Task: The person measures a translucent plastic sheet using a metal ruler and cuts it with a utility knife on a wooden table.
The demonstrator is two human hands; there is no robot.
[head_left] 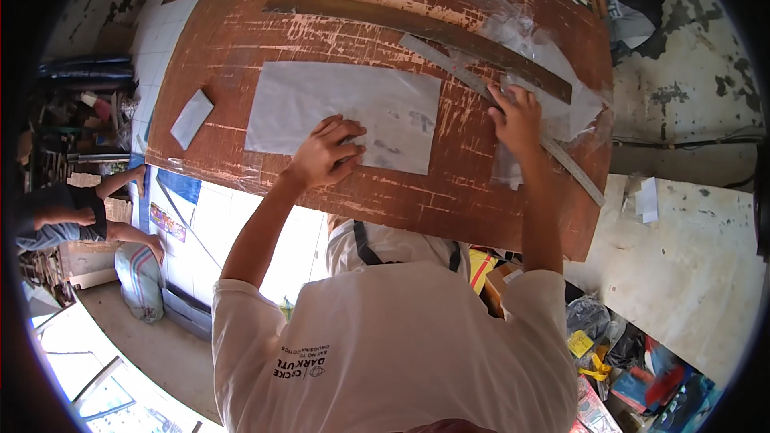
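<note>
A greyish-white rectangular sheet (321, 104), thin and slightly see-through, lies flat on the worn brown tabletop (233, 32). My left hand (327, 152) rests on its near edge with the fingers curled in; whatever they might hold is hidden. To the right of the sheet, a long metal ruler (573, 168) lies slantwise, passing beneath my right hand (517, 116). The thumb and fingers of that hand are bent around the ruler. Beyond it lies a long dark wooden strip (449, 30), partly over crumpled clear plastic (581, 104).
A small pale four-sided piece (192, 119) lies at the table's left. Another person's bare legs (120, 184) show at the left, beside a white sack (140, 281). At the far right another person (642, 0) is partly seen. Bags and boxes (609, 345) crowd the lower right.
</note>
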